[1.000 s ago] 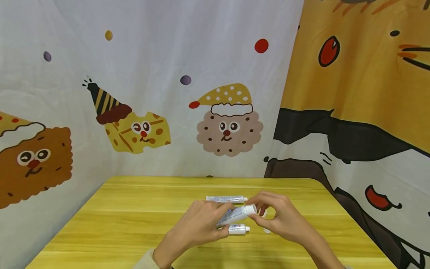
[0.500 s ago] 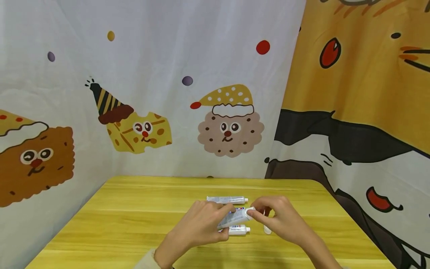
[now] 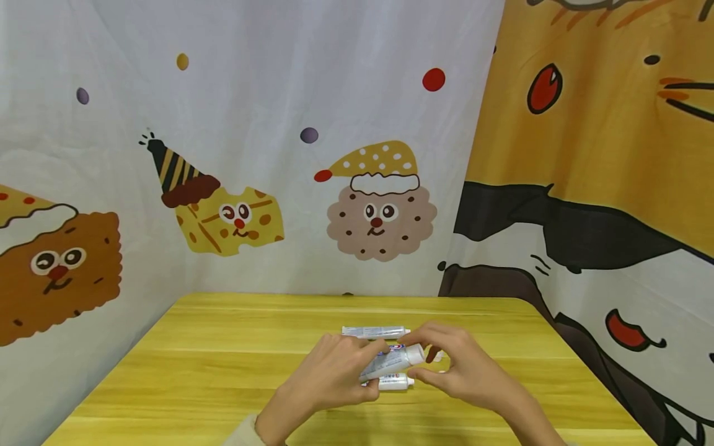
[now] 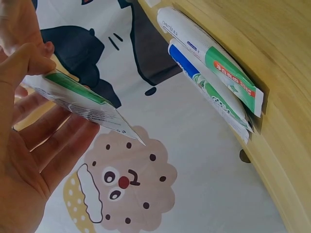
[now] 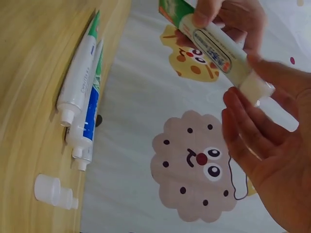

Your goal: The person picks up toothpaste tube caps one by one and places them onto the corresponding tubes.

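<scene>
My left hand point(image 3: 334, 368) grips a white and green toothpaste tube point(image 5: 214, 46), its thick white cap point(image 3: 415, 354) pointing right. The tube is tilted, held above the table. My right hand point(image 3: 465, 368) is around the cap end with its fingers spread. In the head view a small gap shows between the thumb and the cap; in the right wrist view the fingertips point(image 5: 233, 94) lie close to the tube's shoulder, and I cannot tell whether they touch it. The left wrist view shows the tube's flat tail beyond my left fingers.
On the wooden table point(image 3: 223, 347) several more toothpaste tubes lie side by side, one far point(image 3: 374, 332) and one nearer point(image 3: 395, 381), with narrow white ends pointing right. Loose white caps point(image 5: 47, 189) stand to their right, mostly behind my right hand. A patterned curtain point(image 3: 251, 93) hangs behind.
Half a second ago my right thumb and finger pinched the cap; now they are spread apart from it. My left hand and the tube have barely moved.
</scene>
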`<state>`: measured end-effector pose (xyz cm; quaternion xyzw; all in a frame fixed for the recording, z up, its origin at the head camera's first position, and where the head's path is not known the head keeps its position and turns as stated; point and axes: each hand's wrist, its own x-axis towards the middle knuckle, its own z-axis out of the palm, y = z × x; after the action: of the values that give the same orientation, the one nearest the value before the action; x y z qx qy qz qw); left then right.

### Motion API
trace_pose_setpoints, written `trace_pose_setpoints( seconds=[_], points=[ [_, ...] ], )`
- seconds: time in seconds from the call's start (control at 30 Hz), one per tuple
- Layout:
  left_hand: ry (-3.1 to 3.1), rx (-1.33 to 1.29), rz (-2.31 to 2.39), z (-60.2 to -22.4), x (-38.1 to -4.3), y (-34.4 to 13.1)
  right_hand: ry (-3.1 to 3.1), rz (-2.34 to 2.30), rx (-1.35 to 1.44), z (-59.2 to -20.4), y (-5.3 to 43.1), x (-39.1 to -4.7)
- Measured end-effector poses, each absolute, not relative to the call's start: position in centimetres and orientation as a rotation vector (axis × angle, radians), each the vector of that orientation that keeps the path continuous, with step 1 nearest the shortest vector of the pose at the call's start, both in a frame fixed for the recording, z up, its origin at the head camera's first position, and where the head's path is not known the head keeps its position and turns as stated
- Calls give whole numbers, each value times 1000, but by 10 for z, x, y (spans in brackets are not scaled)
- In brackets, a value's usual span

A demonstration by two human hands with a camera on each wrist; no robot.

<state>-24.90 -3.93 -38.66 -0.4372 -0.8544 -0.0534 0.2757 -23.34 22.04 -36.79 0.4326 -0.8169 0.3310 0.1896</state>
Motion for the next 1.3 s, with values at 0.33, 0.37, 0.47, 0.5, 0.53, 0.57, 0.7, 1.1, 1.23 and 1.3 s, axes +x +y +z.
trace_pose_setpoints(
  seconds=[0.33, 0.37, 0.47, 0.5, 0.53, 0.57, 0.7, 1.1, 1.23, 1.3],
  points=[
    [-2310, -1177, -185, -386, -248, -39, -2257, 883, 1180, -372, 216, -234],
    [-2315, -1177, -192, -386, -248, -39, -2255, 880, 1171, -373, 216, -234],
    [-2329, -1185, -204, -385, -248, -40, -2225, 877, 1176, -374, 215, -235],
    [-2329, -1187, -202, -385, -248, -40, -2223, 880, 1171, -373, 215, -235],
    [-2327, -1188, -199, -385, -248, -40, -2220, 886, 1168, -373, 215, -234],
    [-2323, -1190, -195, -384, -249, -41, -2217, 893, 1165, -373, 215, -234],
    [-2302, -1186, -187, -385, -250, -41, -2190, 899, 1160, -372, 216, -233],
    [-2261, -1143, -176, -385, -250, -41, -2319, 898, 997, -370, 213, -234],
    [-2265, -1143, -175, -385, -250, -41, -2368, 896, 918, -370, 212, -233],
    [-2263, -1143, -168, -384, -249, -41, -2396, 911, 888, -370, 213, -232]
  ],
)
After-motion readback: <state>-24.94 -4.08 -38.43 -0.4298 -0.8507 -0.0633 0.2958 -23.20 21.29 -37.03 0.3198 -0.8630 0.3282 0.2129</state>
